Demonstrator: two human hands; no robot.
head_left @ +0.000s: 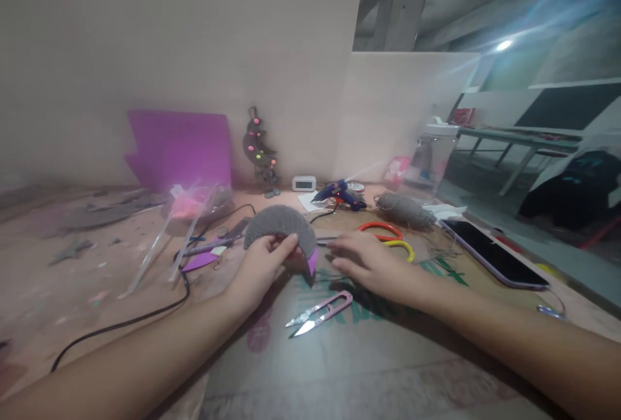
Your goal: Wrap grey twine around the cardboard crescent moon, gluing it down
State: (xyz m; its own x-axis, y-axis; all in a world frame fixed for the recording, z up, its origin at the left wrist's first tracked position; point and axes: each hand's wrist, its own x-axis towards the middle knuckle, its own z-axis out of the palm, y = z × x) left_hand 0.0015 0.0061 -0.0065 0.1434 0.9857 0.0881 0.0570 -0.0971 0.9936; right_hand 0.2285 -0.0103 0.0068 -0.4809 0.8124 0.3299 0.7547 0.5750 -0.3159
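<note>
A crescent wrapped in grey yarn (281, 218), with a bare purple tip at its right end, is held up between the thumb and fingers of my left hand (264, 261). My right hand (363, 263) hovers just right of that tip, fingers stretched and a little apart; I make out nothing in them. Pink-handled thread snips (323, 311) lie on the board in front of both hands. Scissors with red and yellow handles (381, 232) rest partly behind my right hand. Farther back sits a ball of grey yarn (405, 210).
At the back stand purple sheets (182, 148), a decorated dark crescent (257, 148), a small digital clock (303, 184) and a blue glue gun (339, 193). Glue sticks (150, 248) lean on a plastic bowl at left, near a black cable (130, 324). A phone (492, 252) lies at right.
</note>
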